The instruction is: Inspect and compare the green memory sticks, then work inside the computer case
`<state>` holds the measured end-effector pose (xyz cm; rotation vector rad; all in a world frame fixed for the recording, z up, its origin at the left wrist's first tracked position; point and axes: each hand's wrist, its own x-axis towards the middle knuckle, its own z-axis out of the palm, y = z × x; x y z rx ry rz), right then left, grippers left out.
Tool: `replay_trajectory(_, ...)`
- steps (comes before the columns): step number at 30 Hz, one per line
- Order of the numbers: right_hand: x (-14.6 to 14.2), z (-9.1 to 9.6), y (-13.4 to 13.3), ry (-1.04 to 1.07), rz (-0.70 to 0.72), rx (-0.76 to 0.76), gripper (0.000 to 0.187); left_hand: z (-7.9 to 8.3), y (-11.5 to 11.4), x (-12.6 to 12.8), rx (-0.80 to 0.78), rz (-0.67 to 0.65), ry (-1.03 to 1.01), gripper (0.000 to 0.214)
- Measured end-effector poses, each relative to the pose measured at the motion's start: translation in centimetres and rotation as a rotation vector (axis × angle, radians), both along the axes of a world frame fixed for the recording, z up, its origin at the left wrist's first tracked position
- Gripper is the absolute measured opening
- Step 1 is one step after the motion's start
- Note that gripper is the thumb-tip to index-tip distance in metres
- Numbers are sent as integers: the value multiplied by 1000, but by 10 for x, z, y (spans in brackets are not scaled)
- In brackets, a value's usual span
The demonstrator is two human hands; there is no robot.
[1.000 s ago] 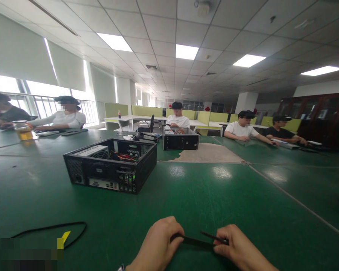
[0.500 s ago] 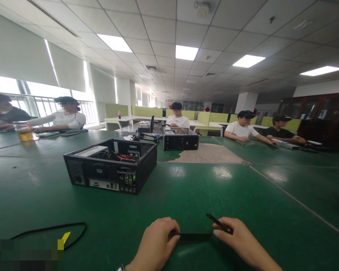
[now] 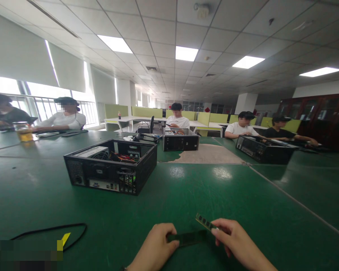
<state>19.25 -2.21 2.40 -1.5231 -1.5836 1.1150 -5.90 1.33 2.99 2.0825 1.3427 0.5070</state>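
At lower centre, my right hand (image 3: 234, 240) pinches a memory module (image 3: 203, 221), now turned chips-out; my left hand (image 3: 156, 245) grips a dark strip (image 3: 192, 238).

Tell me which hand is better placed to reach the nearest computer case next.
Probably the left hand: it is nearer the computer case, though it holds a dark strip. The right hand, holding a memory stick, is farther off.
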Motion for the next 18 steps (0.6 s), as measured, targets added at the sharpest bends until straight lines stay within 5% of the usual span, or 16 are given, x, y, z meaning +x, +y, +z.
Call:
replay_trajectory(6, -9, 8, -6, -101, 26, 34, 13, -17, 11, 4, -316, -15, -439, 12)
replay_trajectory(18, -9, 15, -9, -147, 0, 284, 17, -21, 10, 12, -360, -99, -673, 36)
